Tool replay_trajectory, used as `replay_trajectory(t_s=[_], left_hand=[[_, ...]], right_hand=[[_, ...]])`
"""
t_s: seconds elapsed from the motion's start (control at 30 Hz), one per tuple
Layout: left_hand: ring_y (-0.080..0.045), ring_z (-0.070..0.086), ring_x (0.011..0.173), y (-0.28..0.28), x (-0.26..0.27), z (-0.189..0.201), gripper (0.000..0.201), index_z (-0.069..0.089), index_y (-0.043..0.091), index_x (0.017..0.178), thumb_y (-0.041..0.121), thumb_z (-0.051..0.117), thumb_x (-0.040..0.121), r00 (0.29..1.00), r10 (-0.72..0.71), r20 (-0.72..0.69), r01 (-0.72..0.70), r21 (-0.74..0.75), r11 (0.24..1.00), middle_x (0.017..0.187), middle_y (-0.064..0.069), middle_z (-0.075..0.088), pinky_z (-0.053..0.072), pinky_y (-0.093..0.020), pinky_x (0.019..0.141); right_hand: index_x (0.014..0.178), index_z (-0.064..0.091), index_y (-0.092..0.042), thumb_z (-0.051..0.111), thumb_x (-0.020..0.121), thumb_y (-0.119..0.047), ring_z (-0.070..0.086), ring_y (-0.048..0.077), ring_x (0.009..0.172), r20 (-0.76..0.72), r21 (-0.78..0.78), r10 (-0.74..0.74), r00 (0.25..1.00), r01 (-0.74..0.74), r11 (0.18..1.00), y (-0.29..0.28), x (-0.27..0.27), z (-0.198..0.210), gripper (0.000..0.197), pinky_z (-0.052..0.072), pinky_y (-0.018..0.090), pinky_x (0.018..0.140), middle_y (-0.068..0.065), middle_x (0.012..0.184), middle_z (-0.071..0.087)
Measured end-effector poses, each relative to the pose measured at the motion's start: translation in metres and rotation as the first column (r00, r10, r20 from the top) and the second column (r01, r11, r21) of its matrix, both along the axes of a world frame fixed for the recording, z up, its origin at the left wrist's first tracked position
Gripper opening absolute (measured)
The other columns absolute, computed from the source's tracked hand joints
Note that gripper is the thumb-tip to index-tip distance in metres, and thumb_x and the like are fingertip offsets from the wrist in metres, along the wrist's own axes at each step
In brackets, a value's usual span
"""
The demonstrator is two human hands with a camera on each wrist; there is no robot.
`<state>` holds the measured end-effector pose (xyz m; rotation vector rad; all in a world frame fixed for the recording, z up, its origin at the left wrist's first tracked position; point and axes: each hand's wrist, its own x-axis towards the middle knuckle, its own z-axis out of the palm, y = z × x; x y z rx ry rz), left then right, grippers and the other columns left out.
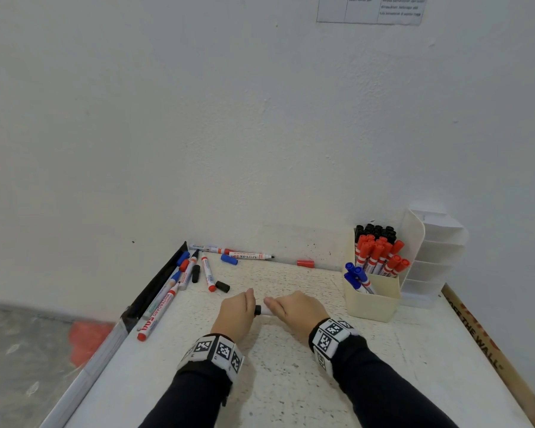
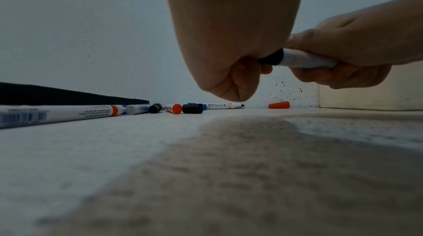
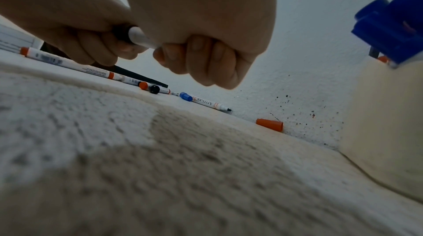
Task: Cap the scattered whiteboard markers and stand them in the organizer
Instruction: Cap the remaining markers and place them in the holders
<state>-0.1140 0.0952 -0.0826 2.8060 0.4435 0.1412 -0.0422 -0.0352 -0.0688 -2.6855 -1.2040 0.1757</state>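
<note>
My left hand (image 1: 236, 313) grips a black cap (image 2: 271, 58), and my right hand (image 1: 294, 308) grips a white marker barrel (image 2: 306, 60). Cap and barrel meet end to end between the hands, just above the table's middle. The cream organizer (image 1: 371, 301) stands to the right, holding upright red, black and blue capped markers. Several markers (image 1: 158, 310) lie scattered at the far left. By the wall lies an uncapped black-tipped marker (image 1: 250, 255). Loose caps lie about: a red one (image 1: 305, 263), a blue one (image 1: 229, 259) and a black one (image 1: 222, 286).
A white tiered plastic rack (image 1: 436, 254) stands behind the organizer against the wall. A black strip (image 1: 161, 279) borders the table's left edge, with a drop beyond it. A printed cardboard strip (image 1: 482, 341) runs along the right edge.
</note>
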Motion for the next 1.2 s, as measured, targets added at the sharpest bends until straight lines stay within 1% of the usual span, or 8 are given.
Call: replay_trajectory(t_s=[0.1,0.2,0.43,0.63,0.8,0.93,1.07,1.2], left_hand=[[-0.020,0.057,0.101,-0.004,-0.002,0.001,0.034,0.036,0.005,0.132,0.017,0.031,0.100,0.998,0.047,0.038,-0.040,-0.173,0.984,0.116,-0.010,0.057,0.043,-0.028,0.087],[-0.014,0.047,0.073,-0.006,-0.001,0.000,0.025,0.048,0.015,0.088,0.025,0.029,0.101,0.987,0.110,0.119,-0.056,-0.388,0.920,0.070,0.006,0.048,0.044,-0.035,0.087],[-0.016,0.046,0.071,-0.002,0.001,-0.002,0.035,0.046,0.014,0.073,0.024,0.028,0.101,0.973,0.222,0.061,-0.160,-0.513,0.843,0.065,0.003,0.046,0.032,-0.025,0.068],[-0.021,0.053,0.096,0.012,-0.005,-0.006,0.032,0.056,0.009,0.112,0.027,0.032,0.099,0.933,0.355,0.059,-0.288,-0.469,0.835,0.112,-0.012,0.059,0.044,-0.031,0.088],[-0.027,0.028,0.135,0.048,-0.035,0.000,0.041,0.038,0.024,0.137,0.028,0.035,0.097,0.867,0.485,-0.118,-0.497,-0.122,0.859,0.148,-0.011,0.025,0.028,-0.041,0.109],[-0.033,0.016,0.139,0.068,-0.050,-0.001,0.042,0.038,0.028,0.137,0.023,0.038,0.095,0.840,0.461,-0.285,-0.493,-0.048,0.869,0.151,-0.006,0.022,0.022,-0.051,0.111],[-0.028,0.038,0.129,0.076,-0.061,-0.007,0.037,0.048,0.022,0.131,0.017,0.041,0.095,0.855,0.474,-0.210,-0.483,0.009,0.875,0.142,-0.006,0.039,0.040,-0.038,0.105],[-0.028,0.051,0.120,0.074,-0.065,-0.007,0.046,0.029,0.014,0.140,0.012,0.036,0.095,0.836,0.515,-0.187,-0.537,-0.093,0.838,0.140,-0.017,0.040,0.047,-0.035,0.097]], right_hand=[[0.089,0.062,-0.009,0.021,0.098,-0.046,0.048,0.022,0.067,0.047,-0.021,0.034,0.998,-0.033,0.999,-0.001,0.003,0.000,0.056,0.039,0.031,0.063,0.002,0.061,0.045],[0.081,0.056,-0.013,0.021,0.099,-0.046,0.048,0.022,0.067,0.041,-0.026,0.047,0.998,-0.046,0.999,-0.003,0.005,-0.002,0.051,0.038,0.032,0.063,-0.001,0.058,0.040],[0.059,0.042,-0.025,0.021,0.097,-0.049,0.050,0.019,0.064,-0.035,0.066,0.008,0.999,-0.005,0.998,0.005,-0.002,-0.010,0.050,0.043,0.033,0.064,-0.005,0.058,0.043],[0.058,0.042,-0.022,0.023,0.098,-0.047,0.044,0.015,0.055,-0.040,0.065,0.026,0.999,-0.023,0.998,0.014,-0.014,-0.015,0.051,0.031,0.024,0.051,-0.006,0.056,0.041],[0.057,0.036,-0.026,0.024,0.097,-0.048,0.040,0.011,0.053,-0.072,0.027,0.020,0.997,-0.018,0.999,0.017,-0.019,-0.013,0.048,0.030,0.023,0.050,-0.006,0.058,0.040],[0.078,0.051,-0.025,0.029,0.097,-0.048,0.051,0.014,0.070,-0.073,0.070,-0.012,0.997,0.017,0.997,0.010,-0.012,-0.006,0.037,0.035,0.022,0.056,-0.006,0.073,0.054],[0.112,0.055,-0.021,0.034,0.098,-0.040,0.057,0.016,0.091,-0.072,0.149,-0.039,0.997,0.049,0.988,0.001,-0.005,0.000,0.031,0.044,0.027,0.073,0.000,0.104,0.061],[0.101,0.050,-0.018,0.039,0.097,-0.031,0.049,0.010,0.072,-0.150,0.424,-0.107,0.983,0.162,0.891,-0.010,0.002,0.007,0.017,0.038,0.018,0.061,-0.001,0.094,0.052]])
